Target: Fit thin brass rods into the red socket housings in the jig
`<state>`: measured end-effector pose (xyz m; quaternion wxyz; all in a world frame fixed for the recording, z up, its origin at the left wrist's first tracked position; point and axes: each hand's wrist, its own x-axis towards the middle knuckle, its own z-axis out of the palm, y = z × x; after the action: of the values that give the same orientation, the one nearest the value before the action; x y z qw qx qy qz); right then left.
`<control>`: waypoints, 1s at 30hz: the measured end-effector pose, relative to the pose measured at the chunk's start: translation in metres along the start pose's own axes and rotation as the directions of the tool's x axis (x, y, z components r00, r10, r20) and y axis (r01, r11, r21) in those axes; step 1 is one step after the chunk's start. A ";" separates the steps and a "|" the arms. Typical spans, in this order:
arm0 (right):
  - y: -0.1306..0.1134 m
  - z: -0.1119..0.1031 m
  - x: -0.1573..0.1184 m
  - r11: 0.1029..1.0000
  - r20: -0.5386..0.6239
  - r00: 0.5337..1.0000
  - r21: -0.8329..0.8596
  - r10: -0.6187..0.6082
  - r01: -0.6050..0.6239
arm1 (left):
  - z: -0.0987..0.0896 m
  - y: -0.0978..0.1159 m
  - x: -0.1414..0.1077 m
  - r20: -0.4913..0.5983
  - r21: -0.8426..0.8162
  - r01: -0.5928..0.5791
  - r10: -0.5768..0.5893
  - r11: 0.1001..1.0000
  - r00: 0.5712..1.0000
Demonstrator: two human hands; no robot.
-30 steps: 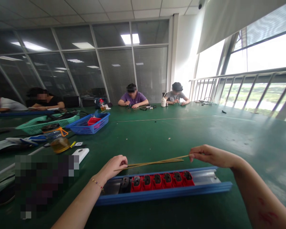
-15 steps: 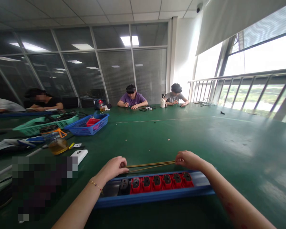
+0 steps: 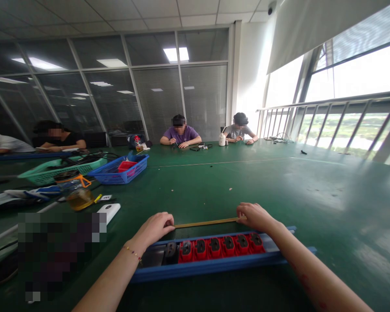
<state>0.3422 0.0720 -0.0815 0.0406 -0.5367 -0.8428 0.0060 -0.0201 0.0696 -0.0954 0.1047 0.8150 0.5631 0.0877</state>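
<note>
A bundle of thin yellowish strands (image 3: 208,223) is stretched between my two hands over the green table. My left hand (image 3: 159,226) pinches its left end, and my right hand (image 3: 251,214) pinches its right end. Just in front of the strands lies a long blue tray (image 3: 214,272). Inside it stands a row of several red holders (image 3: 215,248) with dark inserts. A black block (image 3: 170,252) sits at the left of that row. Both my wrists are close to the tray's ends.
On the left are a blue basket (image 3: 121,174), a green basket (image 3: 52,173), a jar of amber liquid (image 3: 78,197) and a white object (image 3: 112,212). Several people sit at the tables beyond. A railing runs along the right.
The strands, spread apart before, now lie together in one line. My right hand has moved slightly up and left; my left hand has barely moved.
</note>
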 end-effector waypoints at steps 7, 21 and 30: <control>0.004 0.003 0.000 0.999 0.049 0.999 -0.048 -0.016 0.018 | -0.005 0.007 -0.002 -0.001 0.116 -0.032 0.032 0.993 0.999; 0.011 -0.003 0.001 0.974 -0.059 0.998 0.227 0.004 0.009 | -0.010 0.016 -0.005 -0.103 0.057 -0.017 0.023 0.998 0.994; -0.001 -0.032 -0.009 0.801 -0.038 0.999 0.597 -0.014 0.034 | -0.031 0.037 -0.010 -0.277 -0.125 -0.056 0.019 0.991 0.961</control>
<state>0.3475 0.0621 -0.0501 0.2208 -0.4859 -0.8040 0.2621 0.0019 0.0495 -0.0561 0.0772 0.7967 0.5496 0.2392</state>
